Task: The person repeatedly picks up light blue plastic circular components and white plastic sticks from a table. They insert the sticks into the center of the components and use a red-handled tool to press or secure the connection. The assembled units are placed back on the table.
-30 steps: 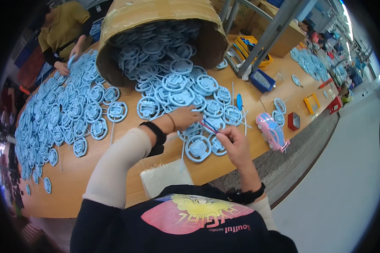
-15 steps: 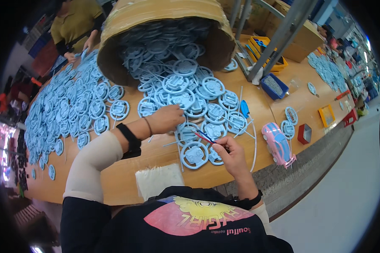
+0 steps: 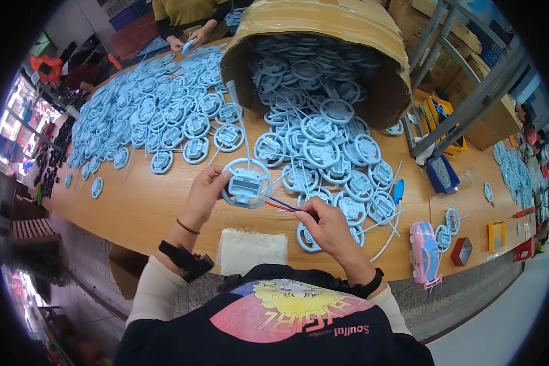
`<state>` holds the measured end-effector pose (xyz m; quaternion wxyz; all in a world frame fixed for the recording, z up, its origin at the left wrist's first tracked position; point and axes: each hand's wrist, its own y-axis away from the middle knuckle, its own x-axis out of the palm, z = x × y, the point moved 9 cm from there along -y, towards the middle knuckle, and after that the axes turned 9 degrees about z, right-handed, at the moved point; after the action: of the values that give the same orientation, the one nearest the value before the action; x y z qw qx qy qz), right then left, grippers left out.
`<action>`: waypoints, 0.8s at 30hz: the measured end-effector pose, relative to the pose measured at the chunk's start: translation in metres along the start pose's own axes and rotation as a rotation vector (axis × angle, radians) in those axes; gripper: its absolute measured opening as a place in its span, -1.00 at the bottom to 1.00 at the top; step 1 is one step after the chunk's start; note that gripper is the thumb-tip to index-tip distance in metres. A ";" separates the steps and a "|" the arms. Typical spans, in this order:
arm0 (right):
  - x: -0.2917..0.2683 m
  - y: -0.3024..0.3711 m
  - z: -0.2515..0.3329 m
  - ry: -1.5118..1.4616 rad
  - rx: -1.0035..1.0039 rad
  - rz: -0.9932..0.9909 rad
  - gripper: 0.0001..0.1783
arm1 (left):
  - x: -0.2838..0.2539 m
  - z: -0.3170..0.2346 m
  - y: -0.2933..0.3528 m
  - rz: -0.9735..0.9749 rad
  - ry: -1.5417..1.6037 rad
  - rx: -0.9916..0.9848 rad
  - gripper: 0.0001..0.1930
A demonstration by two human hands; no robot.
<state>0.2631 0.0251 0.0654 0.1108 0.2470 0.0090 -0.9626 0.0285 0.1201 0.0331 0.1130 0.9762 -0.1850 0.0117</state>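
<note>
My left hand (image 3: 208,188) grips the left rim of a light blue plastic toy steering wheel (image 3: 248,185), held up over the table. The wheel has a rectangular recess in its middle, and a thin blue plastic stem rises behind it. In my right hand (image 3: 326,222) is a pair of thin red and blue strips (image 3: 280,205), pinched between thumb and fingers. Their far ends reach the wheel's lower right side; whether they are wires or a slim tool I cannot tell. More steering wheels (image 3: 351,208) lie piled beyond my right hand.
A large cardboard drum (image 3: 317,18) on its side spills wheels onto the wooden table (image 3: 183,213). A white sheet (image 3: 252,251) lies near the front edge. To the right are a pink toy car (image 3: 425,251), a blue bin (image 3: 442,173) and a metal frame (image 3: 491,100). Another person (image 3: 189,15) works at far left.
My left hand has picked up a steering wheel from the pile and brought it nearer. My right hand has brought the red and blue strips against it. The view has shifted left.
</note>
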 end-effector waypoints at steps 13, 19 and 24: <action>-0.005 0.002 0.012 0.158 -0.041 -0.012 -0.82 | 0.064 0.013 0.016 0.044 0.265 0.049 -0.80; -0.016 0.014 0.013 0.135 -0.108 -0.040 -0.83 | 0.077 0.024 0.018 0.211 0.329 -0.044 -0.78; -0.013 0.019 0.007 0.091 -0.160 -0.043 -0.82 | 0.082 0.028 0.020 0.347 0.350 -0.051 -0.68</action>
<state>0.2754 0.0086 0.0782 0.1090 0.2806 0.0961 -0.9488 0.0969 0.0666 0.0149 0.1643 0.9096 -0.3279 0.1950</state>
